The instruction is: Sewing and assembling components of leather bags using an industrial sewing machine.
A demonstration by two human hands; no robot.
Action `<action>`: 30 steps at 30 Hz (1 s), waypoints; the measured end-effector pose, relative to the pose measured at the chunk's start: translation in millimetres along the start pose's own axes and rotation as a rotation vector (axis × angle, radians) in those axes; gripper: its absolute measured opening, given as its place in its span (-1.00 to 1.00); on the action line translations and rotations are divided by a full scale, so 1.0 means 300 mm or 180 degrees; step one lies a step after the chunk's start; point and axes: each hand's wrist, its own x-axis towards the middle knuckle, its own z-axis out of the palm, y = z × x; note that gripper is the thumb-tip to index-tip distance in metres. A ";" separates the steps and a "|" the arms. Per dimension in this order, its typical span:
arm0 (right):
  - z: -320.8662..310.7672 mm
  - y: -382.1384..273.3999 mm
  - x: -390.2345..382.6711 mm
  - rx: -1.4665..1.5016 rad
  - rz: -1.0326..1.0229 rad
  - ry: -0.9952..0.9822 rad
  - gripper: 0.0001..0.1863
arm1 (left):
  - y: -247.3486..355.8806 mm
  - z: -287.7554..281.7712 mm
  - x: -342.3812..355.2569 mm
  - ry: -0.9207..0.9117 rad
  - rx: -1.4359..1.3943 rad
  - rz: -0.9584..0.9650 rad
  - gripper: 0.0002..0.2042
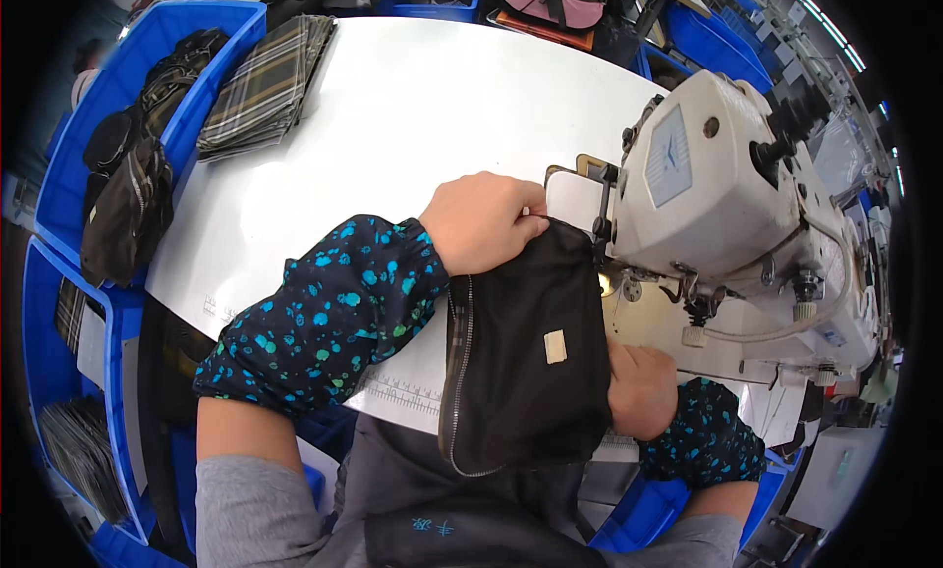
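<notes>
A black fabric pouch [511, 381] with a metal zipper [462, 372] along its left side and a small cream tab [555, 346] lies in front of me, its lower end over the table's front edge. My left hand [488, 224] pinches its far top edge between thumb and fingers. Closed at the pouch's right edge is my right hand [640, 391], its fingertips partly hidden by the cloth. The white sewing machine [697, 185] stands just to the right, and the pouch's right edge lies beside its needle area.
On the white table [413, 107], a stack of plaid fabric pieces [265, 82] lies at the far left. Beside it, a blue bin [187, 23] holds dark pouches [128, 205]. Another blue bin [39, 273] below contains stacked fabric. A pink bag [565, 0] sits beyond the far edge.
</notes>
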 end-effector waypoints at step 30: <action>-0.005 -0.008 0.121 0.4995 0.2050 -0.0346 -0.66 | -0.004 -0.010 -0.237 -0.1013 -0.1843 -0.0260 -0.72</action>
